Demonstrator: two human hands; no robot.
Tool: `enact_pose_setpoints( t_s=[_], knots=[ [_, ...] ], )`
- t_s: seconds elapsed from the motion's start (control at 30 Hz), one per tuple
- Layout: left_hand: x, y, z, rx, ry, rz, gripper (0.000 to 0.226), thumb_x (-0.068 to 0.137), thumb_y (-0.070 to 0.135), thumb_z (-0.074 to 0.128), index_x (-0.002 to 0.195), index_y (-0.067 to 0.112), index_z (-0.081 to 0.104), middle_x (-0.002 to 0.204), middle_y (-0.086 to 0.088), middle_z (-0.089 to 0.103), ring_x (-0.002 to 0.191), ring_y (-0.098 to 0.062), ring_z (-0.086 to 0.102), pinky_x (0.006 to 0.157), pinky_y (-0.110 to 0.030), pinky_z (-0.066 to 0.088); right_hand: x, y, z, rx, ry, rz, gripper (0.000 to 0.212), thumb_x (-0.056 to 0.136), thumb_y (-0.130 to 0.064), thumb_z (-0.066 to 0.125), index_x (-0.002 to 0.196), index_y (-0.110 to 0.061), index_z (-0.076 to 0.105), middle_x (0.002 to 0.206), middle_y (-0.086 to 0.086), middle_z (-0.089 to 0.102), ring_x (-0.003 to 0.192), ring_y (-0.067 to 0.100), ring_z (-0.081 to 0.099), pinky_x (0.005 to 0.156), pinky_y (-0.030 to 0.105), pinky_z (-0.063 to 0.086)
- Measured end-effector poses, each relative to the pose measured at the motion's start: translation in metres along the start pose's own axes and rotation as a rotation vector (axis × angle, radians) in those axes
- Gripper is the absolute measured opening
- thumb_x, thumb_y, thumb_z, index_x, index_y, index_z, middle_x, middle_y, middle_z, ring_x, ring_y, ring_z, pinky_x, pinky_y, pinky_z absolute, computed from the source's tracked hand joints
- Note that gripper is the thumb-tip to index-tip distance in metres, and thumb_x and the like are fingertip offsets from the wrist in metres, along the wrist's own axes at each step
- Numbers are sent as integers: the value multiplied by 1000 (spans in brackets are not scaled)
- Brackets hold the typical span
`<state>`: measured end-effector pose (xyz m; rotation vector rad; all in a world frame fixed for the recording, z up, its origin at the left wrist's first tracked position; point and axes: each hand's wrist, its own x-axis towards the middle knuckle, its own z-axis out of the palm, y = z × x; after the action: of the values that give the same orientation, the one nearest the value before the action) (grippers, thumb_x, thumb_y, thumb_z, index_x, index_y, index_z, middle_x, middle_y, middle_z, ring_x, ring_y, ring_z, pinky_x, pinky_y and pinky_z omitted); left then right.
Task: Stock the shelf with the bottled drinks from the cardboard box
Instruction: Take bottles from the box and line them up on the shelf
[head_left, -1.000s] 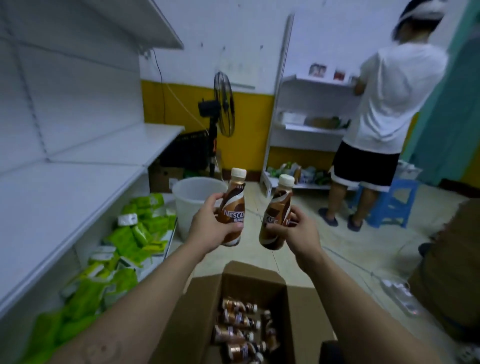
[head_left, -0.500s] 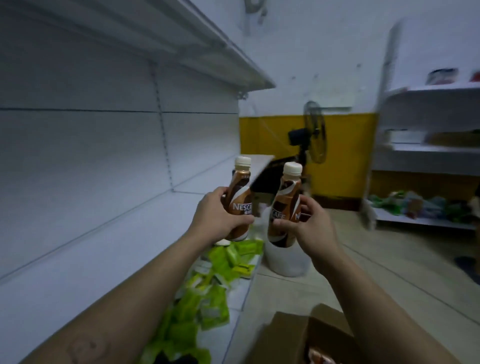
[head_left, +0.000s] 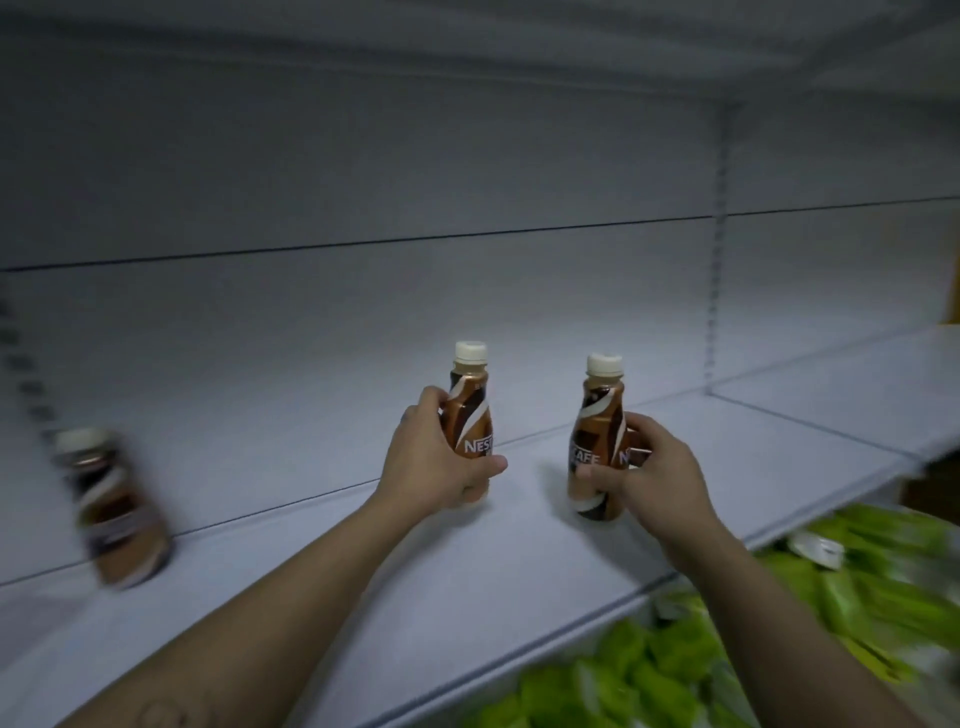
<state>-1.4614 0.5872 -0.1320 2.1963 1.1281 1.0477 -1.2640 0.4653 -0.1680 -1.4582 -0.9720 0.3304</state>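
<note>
My left hand (head_left: 434, 467) grips a brown coffee bottle (head_left: 470, 402) with a cream cap, held upright over the white shelf board (head_left: 415, 597). My right hand (head_left: 647, 475) holds a second bottle (head_left: 597, 436) of the same kind, upright, a little to the right. Whether either bottle's base touches the board I cannot tell. A third bottle (head_left: 111, 506), blurred, stands on the shelf at the far left near the back panel. The cardboard box is out of view.
The shelf's white back panel (head_left: 467, 291) rises behind the bottles, with another shelf board overhead. Green packets (head_left: 779, 623) fill the lower shelf at the bottom right. A slotted upright (head_left: 717, 249) divides the bays.
My view has swung left from the room to face the shelf. Both hands carried their bottles up from over the box to above the shelf board. The box has dropped out of view.
</note>
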Motion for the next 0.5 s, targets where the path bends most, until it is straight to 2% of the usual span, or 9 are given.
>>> enact_pose_setpoints(
  t_s=[0.17, 0.27, 0.37, 0.5],
  knots=[
    [-20, -62, -77, 129, 124, -109, 71, 55, 55, 84, 105, 31, 40, 100, 12, 60, 86, -13, 61, 73, -32, 52, 3, -19, 105, 18, -227, 7, 54, 60, -11, 86, 104, -32, 63, 94, -14, 68, 88, 10, 64, 68, 26, 47],
    [-31, -94, -112, 190, 177, -161, 70, 55, 54, 84, 105, 34, 39, 100, 12, 61, 85, -13, 61, 76, -37, 54, -1, -34, 162, 20, -333, 12, 54, 58, -9, 88, 101, -31, 63, 94, -9, 69, 89, 17, 66, 77, 36, 53],
    [-30, -120, -133, 193, 252, -210, 76, 53, 54, 85, 110, 35, 38, 108, 9, 62, 95, -16, 61, 82, -40, 54, -6, -44, 215, 0, -427, 24, 56, 59, -6, 87, 104, -27, 62, 98, -5, 70, 92, 20, 66, 86, 44, 54],
    [-24, -144, -137, 158, 324, -260, 81, 54, 50, 86, 116, 31, 38, 113, 4, 59, 105, -21, 57, 85, -44, 53, -8, -55, 265, 9, -470, 65, 59, 58, -2, 85, 108, -21, 60, 102, 1, 69, 95, 24, 65, 91, 49, 52]
  ],
)
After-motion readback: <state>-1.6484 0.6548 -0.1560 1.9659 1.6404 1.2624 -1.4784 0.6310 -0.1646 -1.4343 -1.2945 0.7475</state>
